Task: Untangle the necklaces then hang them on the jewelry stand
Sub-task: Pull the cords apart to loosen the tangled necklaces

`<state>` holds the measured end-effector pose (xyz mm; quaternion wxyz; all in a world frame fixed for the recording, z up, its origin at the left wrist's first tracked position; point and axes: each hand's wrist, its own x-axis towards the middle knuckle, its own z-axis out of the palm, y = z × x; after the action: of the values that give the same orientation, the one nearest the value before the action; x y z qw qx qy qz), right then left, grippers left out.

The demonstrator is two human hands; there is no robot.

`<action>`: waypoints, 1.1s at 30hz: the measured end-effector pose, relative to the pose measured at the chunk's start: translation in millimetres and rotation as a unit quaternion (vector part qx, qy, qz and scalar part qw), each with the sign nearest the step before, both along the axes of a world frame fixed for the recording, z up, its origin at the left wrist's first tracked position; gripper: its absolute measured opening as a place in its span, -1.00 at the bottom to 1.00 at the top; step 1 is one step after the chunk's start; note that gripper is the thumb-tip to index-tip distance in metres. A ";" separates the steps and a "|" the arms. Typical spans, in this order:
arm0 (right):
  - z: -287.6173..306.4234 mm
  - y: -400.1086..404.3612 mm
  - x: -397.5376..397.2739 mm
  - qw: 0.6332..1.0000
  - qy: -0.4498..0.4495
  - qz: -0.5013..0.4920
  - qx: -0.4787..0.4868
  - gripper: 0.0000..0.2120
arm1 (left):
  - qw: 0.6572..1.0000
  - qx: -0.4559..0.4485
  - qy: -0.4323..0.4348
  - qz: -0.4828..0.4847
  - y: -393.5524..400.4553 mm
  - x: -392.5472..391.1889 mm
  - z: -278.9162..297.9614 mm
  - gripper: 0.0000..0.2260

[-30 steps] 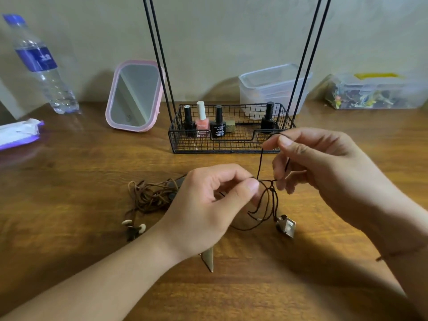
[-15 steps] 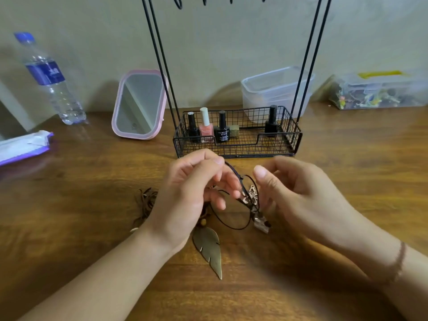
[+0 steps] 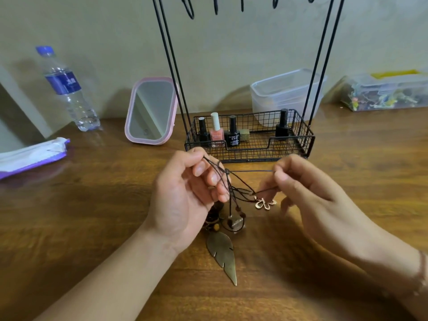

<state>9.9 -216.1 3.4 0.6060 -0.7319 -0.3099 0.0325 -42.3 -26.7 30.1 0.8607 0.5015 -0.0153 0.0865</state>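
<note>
Dark brown necklace cords (image 3: 231, 181) are tangled between my hands above the wooden table (image 3: 92, 216). My left hand (image 3: 185, 200) pinches a bunch of cords near a knot. My right hand (image 3: 308, 193) pinches one cord pulled taut and level from that knot. A rose-gold flower pendant (image 3: 265, 203) dangles between the hands. A brass leaf pendant (image 3: 223, 256) and a small square pendant (image 3: 235, 222) with beads lie on the table under the left hand. The black wire jewelry stand (image 3: 250, 144) stands just behind, its hooks (image 3: 188, 8) at the top edge.
The stand's basket holds several nail polish bottles (image 3: 216, 130). A pink mirror (image 3: 150, 111) and a water bottle (image 3: 67, 89) stand at the back left, a wipes pack (image 3: 32, 156) at far left. Clear plastic containers (image 3: 284, 93) sit behind the stand and at back right.
My hands have drawn apart, stretching one cord taut between them. The flower pendant now hangs free between them. The view has tilted up, showing more of the stand's hooks.
</note>
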 end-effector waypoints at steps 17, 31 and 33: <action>8.1 -0.6 0.1 0.994 0.047 -0.068 0.077 -0.81 | 0.998 -0.040 -0.039 -0.030 2.7 0.7 0.2 -0.78; 11.7 4.4 -24.1 0.991 -0.130 -0.035 0.001 -0.59 | 0.985 0.082 -0.105 -0.111 10.2 -2.6 -0.6 -0.85; 13.8 -0.2 -20.4 0.989 -0.147 -0.034 0.000 -0.60 | 0.943 0.255 -0.166 -0.132 15.1 -2.9 -1.0 -0.85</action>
<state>-10.5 -216.3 17.2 0.5548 -0.7388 -0.3705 -0.0957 -45.2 -11.7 29.0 0.6926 0.6764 -0.2459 0.0473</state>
